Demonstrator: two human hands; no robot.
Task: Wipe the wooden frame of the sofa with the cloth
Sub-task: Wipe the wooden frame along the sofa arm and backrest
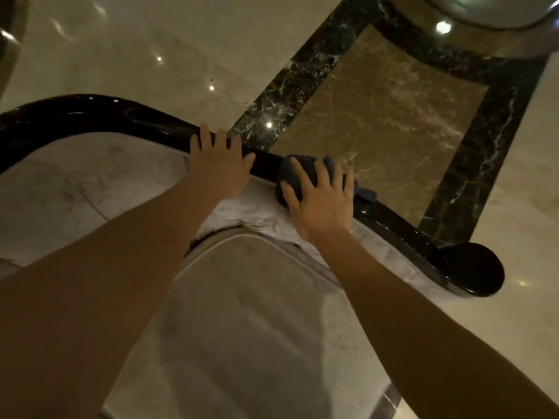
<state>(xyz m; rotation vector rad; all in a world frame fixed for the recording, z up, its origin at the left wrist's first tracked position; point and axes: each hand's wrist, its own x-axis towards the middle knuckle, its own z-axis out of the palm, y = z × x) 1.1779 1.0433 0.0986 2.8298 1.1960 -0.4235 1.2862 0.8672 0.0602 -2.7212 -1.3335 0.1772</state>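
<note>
The sofa's dark glossy wooden frame (99, 116) curves from the left edge across the middle and ends in a round scroll (472, 267) at the lower right. My left hand (219, 163) rests flat on the frame's top with fingers spread, holding nothing. To its right, my right hand (320, 198) presses a dark blue cloth (295, 170) onto the frame, fingers spread over it. A corner of the cloth pokes out beyond my fingers.
Pale grey upholstery (75, 189) and a piped seat cushion (251, 313) lie below the frame. Beyond it is polished marble floor (151, 40) with a dark veined border (311, 65) around a brown panel. A round metallic base (484, 13) stands at the top right.
</note>
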